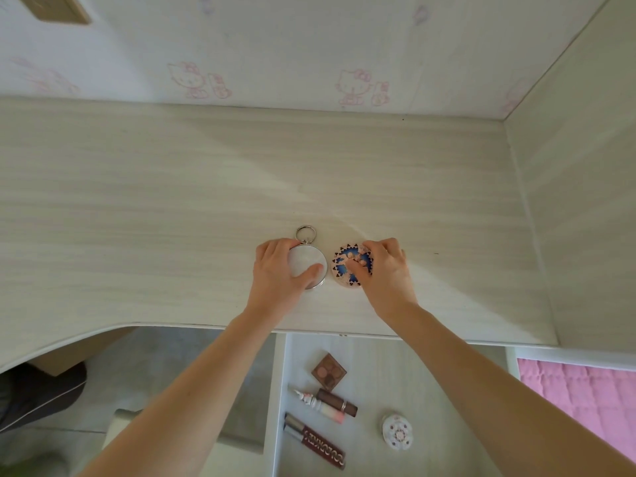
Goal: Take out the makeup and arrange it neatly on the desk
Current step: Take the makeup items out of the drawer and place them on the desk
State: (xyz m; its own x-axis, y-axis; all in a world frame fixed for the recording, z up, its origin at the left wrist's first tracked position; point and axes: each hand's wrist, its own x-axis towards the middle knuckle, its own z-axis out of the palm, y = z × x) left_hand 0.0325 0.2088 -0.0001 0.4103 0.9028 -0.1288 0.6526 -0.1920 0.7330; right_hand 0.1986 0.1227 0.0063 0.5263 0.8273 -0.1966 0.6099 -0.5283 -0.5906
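Observation:
On the pale wooden desk (172, 201) my left hand (280, 270) grips a round silver compact mirror (308, 261) with a key ring at its top. Beside it, my right hand (383, 270) holds a round pink compact (347, 268) with a blue and pink pattern, fingers curled over its right side. The two compacts lie side by side, almost touching. Below the desk edge an open drawer (430, 390) holds a square brown eyeshadow palette (328, 371), a brown lipstick (337, 402), a pink-white tube (321, 406), two lip gloss tubes (315, 440) and a small round white compact (397, 433).
A wall with pink cartoon-cat wallpaper (309, 46) stands behind the desk, and a side panel (585, 201) closes it on the right. A pink quilt (585, 390) lies at the lower right. A dark shoe (41, 394) and a stool (179, 438) show under the desk.

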